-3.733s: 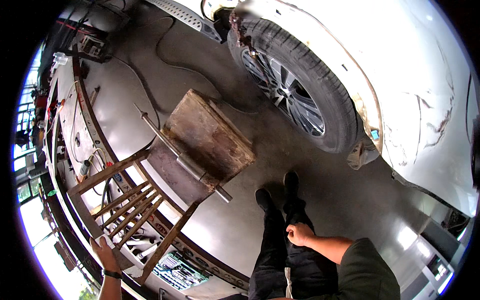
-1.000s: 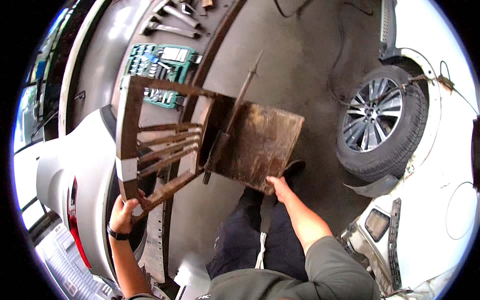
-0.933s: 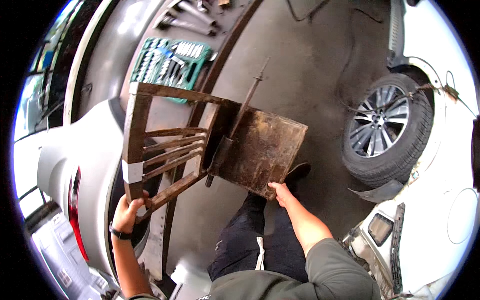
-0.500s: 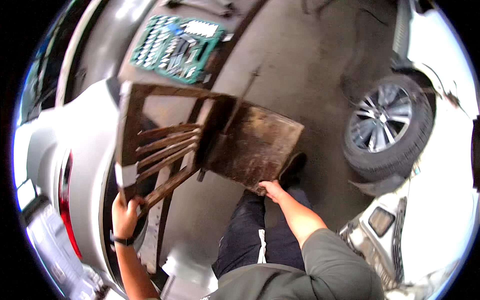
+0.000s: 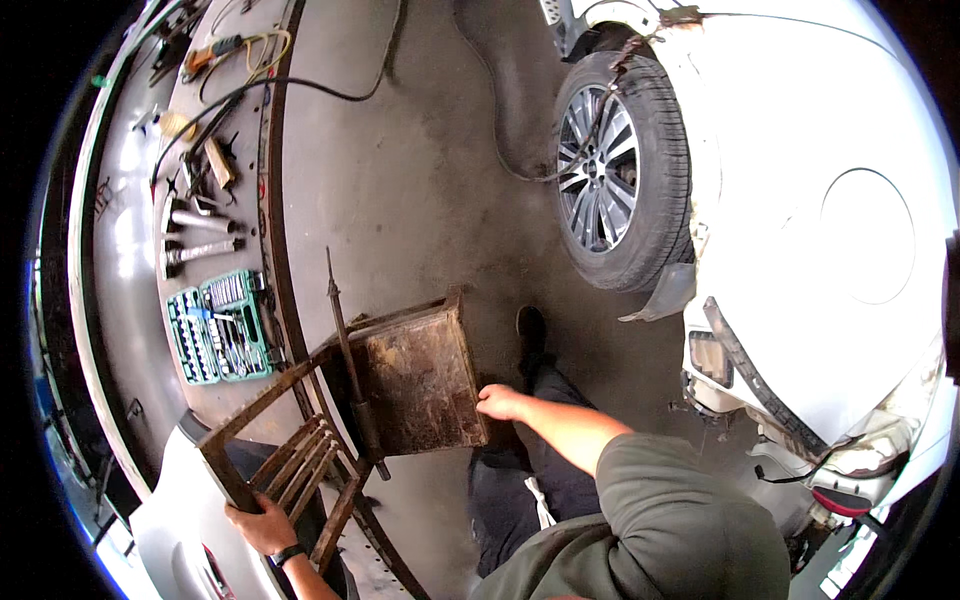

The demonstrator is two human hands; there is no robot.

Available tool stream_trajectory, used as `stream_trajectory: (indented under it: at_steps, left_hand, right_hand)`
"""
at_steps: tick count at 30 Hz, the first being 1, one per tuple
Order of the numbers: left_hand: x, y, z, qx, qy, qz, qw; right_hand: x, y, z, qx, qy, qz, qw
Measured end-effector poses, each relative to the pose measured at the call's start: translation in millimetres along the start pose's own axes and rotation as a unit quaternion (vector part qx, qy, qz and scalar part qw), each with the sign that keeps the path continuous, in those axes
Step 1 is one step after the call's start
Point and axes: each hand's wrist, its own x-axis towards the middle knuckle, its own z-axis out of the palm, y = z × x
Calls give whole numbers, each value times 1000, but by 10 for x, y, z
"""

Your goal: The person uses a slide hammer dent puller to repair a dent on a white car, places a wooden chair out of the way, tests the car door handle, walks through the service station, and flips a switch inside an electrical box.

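Note:
I hold an old, stained wooden chair (image 5: 405, 380) on its side low in front of me, with its slatted back toward the left. My left hand (image 5: 261, 522) is closed on the top of the chair's back. My right hand (image 5: 497, 400) grips the seat's near right edge, close to a corner. A long metal rod with a sliding sleeve (image 5: 358, 410) lies across the seat beside the back. Below the chair show my dark trousers and one shoe (image 5: 530, 330).
At left is a long steel rail (image 5: 272, 200) beside a green socket set (image 5: 217, 325), an orange power tool (image 5: 213, 53) and several metal parts. A silver car body (image 5: 175, 505) sits lower left. A damaged white car (image 5: 820, 250) with a wheel (image 5: 625, 170) fills the right. Cables (image 5: 500, 140) trail across.
My right hand, at my leg 3.7 seconds ago, now grips the seat. The view has turned, so the chair sits lower in it and more floor shows ahead.

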Motion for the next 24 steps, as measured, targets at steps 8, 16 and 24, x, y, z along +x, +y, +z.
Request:
stream_trajectory:
  at_steps: [8, 16, 24]
  left_hand:
    - [133, -386, 152, 9, -55, 9, 998]
    - [271, 132, -242, 68, -214, -78, 971]
    - [571, 209, 167, -11, -143, -278, 950]
  right_hand:
    - [-299, 109, -1634, 82, 196, -41, 976]
    - [-789, -235, -2699, 321, 148, -35, 935]
    - [-1053, -884, -3454, 360, 168, -50, 916]
